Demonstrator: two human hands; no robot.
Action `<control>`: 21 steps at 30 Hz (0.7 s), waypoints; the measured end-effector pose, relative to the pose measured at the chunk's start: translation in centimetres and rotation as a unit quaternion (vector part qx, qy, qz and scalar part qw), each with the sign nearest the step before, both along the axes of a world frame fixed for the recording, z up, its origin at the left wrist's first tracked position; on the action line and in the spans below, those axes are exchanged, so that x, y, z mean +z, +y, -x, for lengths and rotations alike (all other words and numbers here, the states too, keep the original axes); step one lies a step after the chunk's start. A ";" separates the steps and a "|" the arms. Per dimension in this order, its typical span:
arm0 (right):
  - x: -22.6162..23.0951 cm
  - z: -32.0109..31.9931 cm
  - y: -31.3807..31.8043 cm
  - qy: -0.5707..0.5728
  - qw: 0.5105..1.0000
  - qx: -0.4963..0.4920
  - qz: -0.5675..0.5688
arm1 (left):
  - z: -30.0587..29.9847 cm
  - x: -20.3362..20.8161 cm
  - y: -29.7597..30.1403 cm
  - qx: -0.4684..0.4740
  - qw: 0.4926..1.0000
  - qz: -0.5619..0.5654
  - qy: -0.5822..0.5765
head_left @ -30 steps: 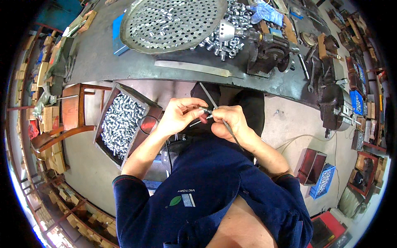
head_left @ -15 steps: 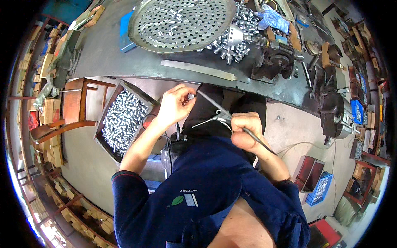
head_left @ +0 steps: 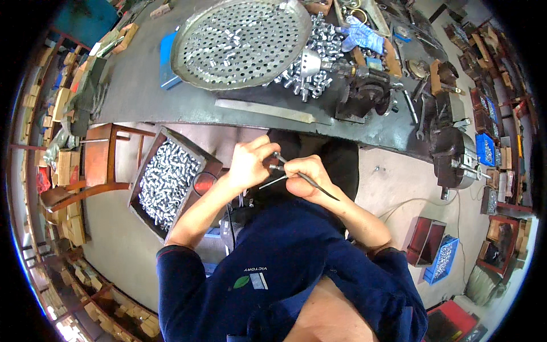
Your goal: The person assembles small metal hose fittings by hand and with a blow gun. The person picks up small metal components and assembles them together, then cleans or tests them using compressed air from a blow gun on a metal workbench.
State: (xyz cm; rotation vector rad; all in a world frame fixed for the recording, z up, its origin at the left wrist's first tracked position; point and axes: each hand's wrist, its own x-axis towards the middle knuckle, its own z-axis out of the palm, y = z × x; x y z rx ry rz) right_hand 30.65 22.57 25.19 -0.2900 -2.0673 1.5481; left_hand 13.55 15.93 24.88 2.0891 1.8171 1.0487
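In front of my lap, my left hand point(head_left: 249, 164) is closed with thumb and fingers pinched round a small metal fitting, now mostly hidden by the fingers. My right hand point(head_left: 307, 175) is closed round a slim dark file point(head_left: 310, 181); its far end reaches the left fingertips and its thin tail runs back over the right wrist. A second thin metal tool point(head_left: 273, 182) with a pointed rod also sticks out beneath the right fingers; its kind is unclear. The hands are close together, just below the bench edge.
A wooden box point(head_left: 162, 225) full of metal fittings stands left of my knees. On the bench point(head_left: 142, 108) are a round perforated tray point(head_left: 188, 77), a flat file point(head_left: 265, 109), loose fittings point(head_left: 325, 40), a geared device point(head_left: 364, 94) and a blue glove point(head_left: 363, 37). A blue bin point(head_left: 436, 273) sits right.
My right hand has moved left and the file has come in to the left fingertips. My left hand has shifted slightly down and right. The view has tilted a little.
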 end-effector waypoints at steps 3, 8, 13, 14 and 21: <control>0.4 -0.4 0.3 -0.009 1.000 -0.025 -0.010 | 0.6 0.4 1.0 -0.005 1.000 -0.024 0.019; 3.6 -3.6 0.9 0.012 0.997 -0.076 -0.033 | 4.3 1.8 4.1 0.070 0.995 -0.040 0.067; 3.5 -4.6 0.9 -0.023 0.991 -0.124 -0.033 | 8.5 3.8 10.9 0.142 0.983 -0.032 0.110; 3.4 -4.5 0.8 -0.025 0.992 -0.116 -0.038 | 9.7 3.5 12.0 0.156 0.978 -0.036 0.133; 2.9 -4.2 0.5 -0.031 0.994 -0.101 -0.027 | 13.7 2.9 13.6 0.200 0.978 -0.053 0.033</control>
